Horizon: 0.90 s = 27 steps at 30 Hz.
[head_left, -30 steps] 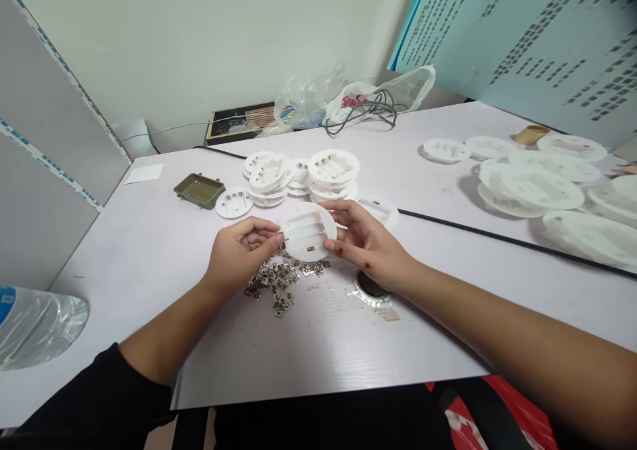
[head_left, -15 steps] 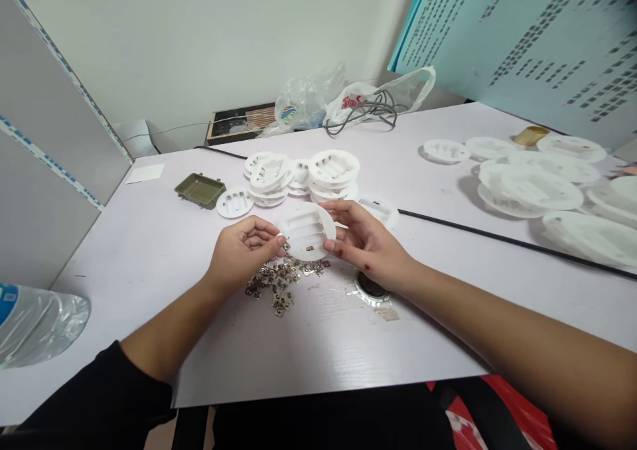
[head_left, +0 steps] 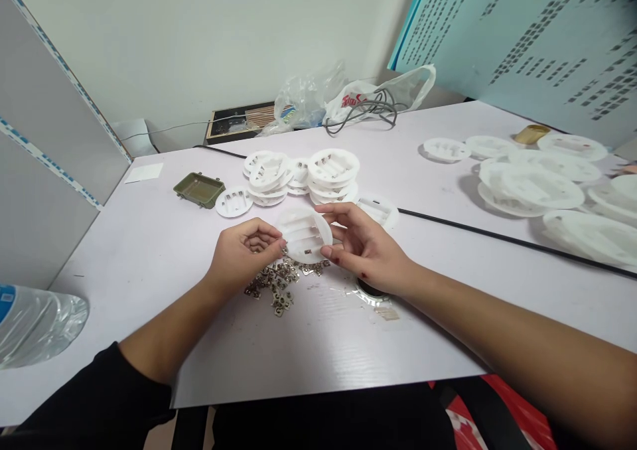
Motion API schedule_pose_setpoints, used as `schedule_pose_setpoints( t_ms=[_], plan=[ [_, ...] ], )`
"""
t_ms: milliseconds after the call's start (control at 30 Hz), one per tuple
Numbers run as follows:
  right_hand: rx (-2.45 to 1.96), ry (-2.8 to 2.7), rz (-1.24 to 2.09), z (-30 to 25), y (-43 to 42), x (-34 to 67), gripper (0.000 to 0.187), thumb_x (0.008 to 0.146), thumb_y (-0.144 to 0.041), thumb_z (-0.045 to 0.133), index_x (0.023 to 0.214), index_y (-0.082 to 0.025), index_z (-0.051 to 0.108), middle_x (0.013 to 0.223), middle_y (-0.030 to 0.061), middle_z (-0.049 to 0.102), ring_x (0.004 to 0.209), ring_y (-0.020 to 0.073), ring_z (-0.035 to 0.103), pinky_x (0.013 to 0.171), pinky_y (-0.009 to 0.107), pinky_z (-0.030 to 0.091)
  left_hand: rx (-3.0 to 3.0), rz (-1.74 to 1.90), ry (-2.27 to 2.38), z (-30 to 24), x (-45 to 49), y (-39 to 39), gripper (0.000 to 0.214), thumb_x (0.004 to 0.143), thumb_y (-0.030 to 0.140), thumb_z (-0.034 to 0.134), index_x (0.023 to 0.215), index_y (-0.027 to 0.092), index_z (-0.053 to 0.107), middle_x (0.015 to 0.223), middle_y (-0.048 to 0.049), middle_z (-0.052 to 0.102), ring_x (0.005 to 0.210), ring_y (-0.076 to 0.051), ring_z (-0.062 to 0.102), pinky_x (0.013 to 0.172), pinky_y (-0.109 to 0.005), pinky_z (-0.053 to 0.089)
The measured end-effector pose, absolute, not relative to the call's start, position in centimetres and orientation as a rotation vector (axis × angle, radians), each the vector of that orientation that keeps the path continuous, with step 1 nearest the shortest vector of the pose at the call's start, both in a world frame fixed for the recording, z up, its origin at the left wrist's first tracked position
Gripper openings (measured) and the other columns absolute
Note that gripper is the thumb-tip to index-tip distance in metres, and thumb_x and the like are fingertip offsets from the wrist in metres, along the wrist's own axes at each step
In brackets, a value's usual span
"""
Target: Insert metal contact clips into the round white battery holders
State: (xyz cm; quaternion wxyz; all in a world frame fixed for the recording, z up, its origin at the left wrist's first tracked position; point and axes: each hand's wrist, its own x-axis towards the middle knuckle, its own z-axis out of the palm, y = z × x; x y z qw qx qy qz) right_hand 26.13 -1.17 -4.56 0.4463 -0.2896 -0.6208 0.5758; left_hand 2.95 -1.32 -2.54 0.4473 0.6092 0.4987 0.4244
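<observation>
Between my hands a round white plastic battery holder (head_left: 302,231) is held tilted above the table, its slots facing me. One small metal contact shows near its lower edge. My right hand (head_left: 365,244) grips its right rim between thumb and fingers. At the left edge, my left hand (head_left: 249,249) is closed in a pinch, thumb against forefinger; whatever small piece is in it is mostly hidden. Below lies a loose heap of small metal battery contacts (head_left: 279,281). Behind, stacks of similar white holders (head_left: 333,166) stand, many with contacts in their slots.
An olive-green box (head_left: 199,190) sits to the left, a clear water bottle (head_left: 42,324) at the left edge. A black rod (head_left: 497,233) crosses the table. More white discs (head_left: 532,188) lie at right. Plastic bags (head_left: 368,101) and a dark tray (head_left: 241,121) stand along the wall.
The holder has tilted slightly and shifted a little down and left with my right hand. My left hand stays pinched at its left edge.
</observation>
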Motion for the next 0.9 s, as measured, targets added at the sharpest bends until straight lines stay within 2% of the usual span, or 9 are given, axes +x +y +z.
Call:
schedule_pose_setpoints(
  t_ms=[167,367,533,733,900],
  plan=[
    [-0.737,-1.549,1.409,-4.57,-1.38,26.05,0.048,0.089,-0.029,0.072,0.13,-0.032,0.048,0.115,0.0055,0.05,0.095,0.0174,0.06,0.07,0.03,0.063,1.561,1.048,1.258,-2.52,3.15,-1.54,0.018,0.074,0.027,0.082,0.084,0.016,0.071,0.069,-0.0033,0.073,0.06,-0.016,0.073,0.054,-0.023,0.06],
    [-0.716,-1.582,1.395,-4.83,-1.34,26.19,0.046,0.091,-0.029,0.071,0.132,-0.031,0.049,0.115,0.0067,0.052,0.102,0.0194,0.061,0.077,0.033,0.066,1.659,1.003,1.245,-2.48,2.83,-1.59,0.015,0.081,0.031,0.079,0.081,0.016,0.075,0.07,-0.0049,0.077,0.062,-0.016,0.073,0.059,-0.025,0.061],
    [-0.744,-1.599,1.332,-5.24,-1.04,26.31,0.047,0.091,-0.032,0.072,0.132,-0.031,0.05,0.118,0.0076,0.051,0.102,0.0203,0.06,0.072,0.031,0.065,1.859,1.081,1.271,-2.62,2.7,-1.54,0.012,0.084,0.029,0.076,0.086,0.018,0.079,0.081,-0.006,0.079,0.071,-0.017,0.075,0.065,-0.027,0.062],
    [-0.718,-1.596,1.38,-5.14,-1.23,26.16,0.048,0.092,-0.032,0.072,0.133,-0.031,0.049,0.116,0.0068,0.051,0.1,0.0187,0.06,0.074,0.031,0.065,1.731,1.059,1.316,-2.52,3.09,-1.63,0.017,0.08,0.029,0.078,0.088,0.016,0.07,0.071,-0.004,0.075,0.062,-0.016,0.073,0.058,-0.026,0.06],
    [-0.672,-1.566,1.425,-5.13,-1.29,26.03,0.045,0.091,-0.032,0.073,0.131,-0.03,0.052,0.116,0.0068,0.052,0.101,0.0181,0.061,0.071,0.028,0.064,1.869,1.059,1.287,-2.44,3.32,-1.74,0.012,0.084,0.027,0.073,0.084,0.017,0.067,0.071,-0.0033,0.073,0.063,-0.015,0.07,0.058,-0.025,0.057]
  ],
)
